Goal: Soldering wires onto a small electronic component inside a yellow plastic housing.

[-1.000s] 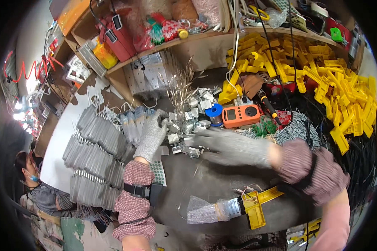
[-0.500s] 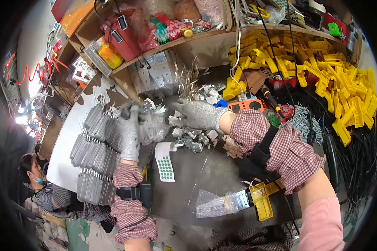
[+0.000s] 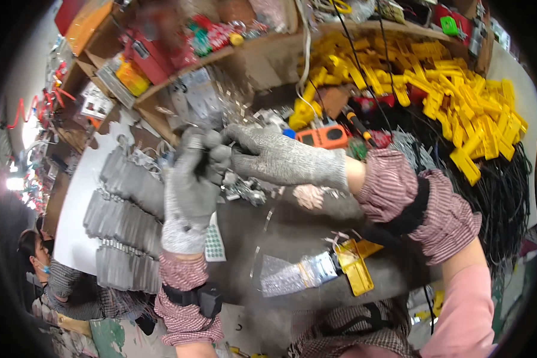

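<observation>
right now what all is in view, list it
plastic casings: many, yellow, upper right
cables: many, black, far right
screws: many, grey, below casings
boxy device: one, orange, upper centre
handled tool: one, black and orange, right of device
strip bundles: three rows, grey, left
sticker sheet: one, white and green, by left wrist
bubble-wrapped part: one, clear, lower centre
wired casing: one, yellow, beside it
metal parts: several, silver, below hands
case: one, red, upper left
coiled hose: one, red, far left
worktable: one, dark grey, centre
other person: at least one, striped sleeve, lower left
gloved left hand: one, grey, centre left
gloved right hand: one, grey, centre
</observation>
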The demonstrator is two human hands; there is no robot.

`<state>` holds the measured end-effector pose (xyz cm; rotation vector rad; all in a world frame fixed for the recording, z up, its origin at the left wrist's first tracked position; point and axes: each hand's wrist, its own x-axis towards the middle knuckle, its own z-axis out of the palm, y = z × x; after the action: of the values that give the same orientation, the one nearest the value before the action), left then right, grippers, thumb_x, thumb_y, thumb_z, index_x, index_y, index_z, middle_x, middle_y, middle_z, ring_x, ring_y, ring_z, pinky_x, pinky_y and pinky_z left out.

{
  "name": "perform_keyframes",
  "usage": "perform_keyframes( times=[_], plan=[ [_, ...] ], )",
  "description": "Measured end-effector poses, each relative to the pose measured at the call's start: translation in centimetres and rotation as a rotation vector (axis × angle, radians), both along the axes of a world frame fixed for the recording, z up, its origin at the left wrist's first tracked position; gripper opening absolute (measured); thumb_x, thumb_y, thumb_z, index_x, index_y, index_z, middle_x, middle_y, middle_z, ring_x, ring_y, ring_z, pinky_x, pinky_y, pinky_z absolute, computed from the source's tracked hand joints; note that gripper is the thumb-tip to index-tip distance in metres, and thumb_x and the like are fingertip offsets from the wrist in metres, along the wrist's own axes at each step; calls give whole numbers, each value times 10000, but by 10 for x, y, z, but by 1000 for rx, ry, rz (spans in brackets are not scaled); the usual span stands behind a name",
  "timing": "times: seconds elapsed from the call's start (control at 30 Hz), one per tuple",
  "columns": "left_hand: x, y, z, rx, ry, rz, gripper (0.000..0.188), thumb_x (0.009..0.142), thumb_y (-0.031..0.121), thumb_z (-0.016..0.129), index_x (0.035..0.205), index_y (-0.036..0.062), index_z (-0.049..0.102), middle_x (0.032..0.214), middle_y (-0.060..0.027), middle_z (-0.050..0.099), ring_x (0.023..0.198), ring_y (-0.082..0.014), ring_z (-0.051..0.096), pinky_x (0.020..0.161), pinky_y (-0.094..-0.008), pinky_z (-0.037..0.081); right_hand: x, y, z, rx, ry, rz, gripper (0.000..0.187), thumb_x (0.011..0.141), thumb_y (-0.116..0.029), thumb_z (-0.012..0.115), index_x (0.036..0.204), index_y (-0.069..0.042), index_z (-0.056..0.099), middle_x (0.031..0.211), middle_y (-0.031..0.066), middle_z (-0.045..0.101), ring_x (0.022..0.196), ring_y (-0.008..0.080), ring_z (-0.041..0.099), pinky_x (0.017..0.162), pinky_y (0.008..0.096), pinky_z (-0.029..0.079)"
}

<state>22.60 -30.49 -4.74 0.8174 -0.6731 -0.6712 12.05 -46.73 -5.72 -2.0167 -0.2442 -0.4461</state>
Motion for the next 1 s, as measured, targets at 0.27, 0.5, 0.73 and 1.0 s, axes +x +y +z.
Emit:
perform_keyframes(
  times=[0.27,0.5,0.73,1.0],
  plan=[
    [-35,45,-29,-212,203,57,351,998,48,457,1348,26,474,901,0,464,642,-72,370,560,-219,350,-178,-11,20,-343,53,-281,100,950,-92,622,995,-3,616,786,58,598,664,120,603,569,274,492],
    [-157,28,-6,610,-1829,-348,381,973,248,599,1265,3,583,1179,-174,649,948,-312,689,782,-359,600,-248,18,-42,-451,221,-61,294,850,-183,652,1129,-90,635,987,98,630,851,306,679,664,397,557],
    [-177,46,-89,1025,-903,-637,362,940,263,625,1233,51,640,751,-206,676,689,-388,688,633,-436,555,-265,56,-77,-648,377,-226,395,849,-222,655,1236,-147,619,827,32,633,750,240,674,628,376,552],
    [-179,74,-91,783,-1169,-874,416,966,313,611,1344,142,592,806,-148,659,663,-296,672,570,-420,532,-308,37,-73,-660,326,48,574,810,-208,607,1383,-233,586,691,-30,544,638,165,645,592,296,549]
  ],
)
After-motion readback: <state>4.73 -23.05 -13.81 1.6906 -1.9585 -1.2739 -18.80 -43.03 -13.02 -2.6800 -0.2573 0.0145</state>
